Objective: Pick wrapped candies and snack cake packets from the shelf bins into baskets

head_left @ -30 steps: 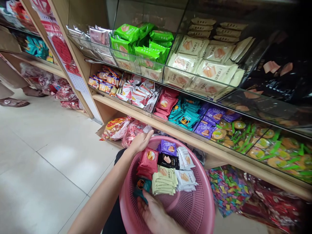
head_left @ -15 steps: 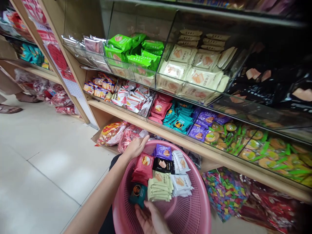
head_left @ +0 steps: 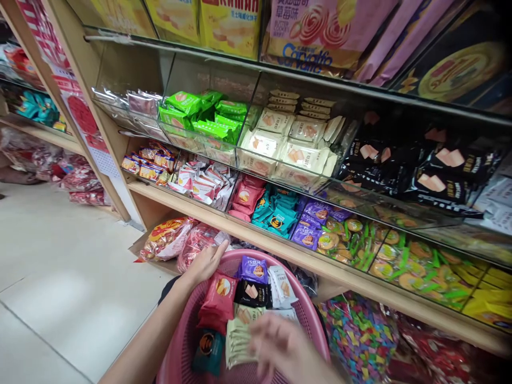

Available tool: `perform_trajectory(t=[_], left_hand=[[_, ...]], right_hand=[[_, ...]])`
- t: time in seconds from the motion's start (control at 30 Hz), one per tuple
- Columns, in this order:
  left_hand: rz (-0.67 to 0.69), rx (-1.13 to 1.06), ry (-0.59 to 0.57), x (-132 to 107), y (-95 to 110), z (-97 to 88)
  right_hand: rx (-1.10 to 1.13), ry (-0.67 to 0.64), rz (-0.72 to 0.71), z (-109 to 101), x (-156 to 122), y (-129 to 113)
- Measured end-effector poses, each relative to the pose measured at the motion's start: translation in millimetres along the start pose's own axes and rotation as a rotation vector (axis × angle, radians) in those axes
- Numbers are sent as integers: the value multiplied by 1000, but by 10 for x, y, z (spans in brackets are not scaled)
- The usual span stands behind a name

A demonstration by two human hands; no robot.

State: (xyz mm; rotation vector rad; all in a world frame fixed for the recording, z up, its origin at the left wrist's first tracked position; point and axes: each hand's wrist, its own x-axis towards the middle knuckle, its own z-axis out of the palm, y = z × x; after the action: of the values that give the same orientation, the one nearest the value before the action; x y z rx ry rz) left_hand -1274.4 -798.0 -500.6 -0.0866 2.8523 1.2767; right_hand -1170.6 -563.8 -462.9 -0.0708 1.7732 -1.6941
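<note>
My left hand (head_left: pixel 205 262) grips the upper left rim of a pink plastic basket (head_left: pixel 314 320). Inside lie red packets (head_left: pixel 218 298), a teal packet (head_left: pixel 208 352), a purple packet (head_left: pixel 253 269), a black packet (head_left: pixel 253 293), white packets (head_left: pixel 283 288) and a stack of cream-coloured wafer packets (head_left: pixel 237 341). My right hand (head_left: pixel 282 344), blurred by motion, hovers over the right side of the basket. Its fingers look apart, and nothing shows in them. It partly covers the cream and lower white packets.
Shelf bins hold green packets (head_left: pixel 184 104), cream wafer packets (head_left: pixel 276 120) and black packets (head_left: pixel 372 152). Lower bins hold teal packets (head_left: pixel 276 213) and purple packets (head_left: pixel 316 213). The wooden shelf edge (head_left: pixel 256 237) runs just beyond the basket. A colourful bag (head_left: pixel 360 330) lies right of it.
My right hand has risen from beside the teal packet and moved right, over the cream packets. My left hand stays on the rim. The view has tilted up, showing the shelf above.
</note>
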Motion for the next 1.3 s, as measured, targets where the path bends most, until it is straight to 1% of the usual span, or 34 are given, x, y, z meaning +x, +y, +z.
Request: perform_trajectory(t=[0.07, 0.13, 0.17, 0.2, 0.23, 0.3, 0.37, 0.53, 0.7, 0.87, 1.07, 1.3], left_hand=[[2, -8, -6, 3, -6, 6], [-6, -2, -7, 5, -13, 8], [-13, 4, -6, 5, -17, 7], [-18, 10, -4, 4, -21, 4], [-18, 14, -1, 3, -25, 1], [-13, 15, -1, 1, -33, -6], [-10, 17, -2, 1, -43, -9], [-15, 17, -8, 10, -64, 2], [-8, 5, 0, 5, -40, -3], [6, -19, -1, -10, -13, -19], [34, 22, -25, -4, -40, -11], [20, 45, -27, -13, -31, -15]], right_hand=[[-467, 279, -366, -278, 148, -434], [-824, 536, -644, -531, 345, -795], [-980, 623, -738, -634, 451, -926], [-1124, 699, -790, -716, 554, -1021], [-1254, 768, -810, -773, 651, -1082], [-1455, 871, -796, -821, 817, -1119], [-1565, 929, -776, -808, 935, -1084], [-1593, 976, -773, -739, 1070, -939], [-1616, 1018, -728, -729, 1094, -928], [-1647, 1016, -630, -694, 1084, -1007], [-1667, 958, -444, -607, 1040, -1166], [-1601, 904, -354, -569, 1040, -1238]])
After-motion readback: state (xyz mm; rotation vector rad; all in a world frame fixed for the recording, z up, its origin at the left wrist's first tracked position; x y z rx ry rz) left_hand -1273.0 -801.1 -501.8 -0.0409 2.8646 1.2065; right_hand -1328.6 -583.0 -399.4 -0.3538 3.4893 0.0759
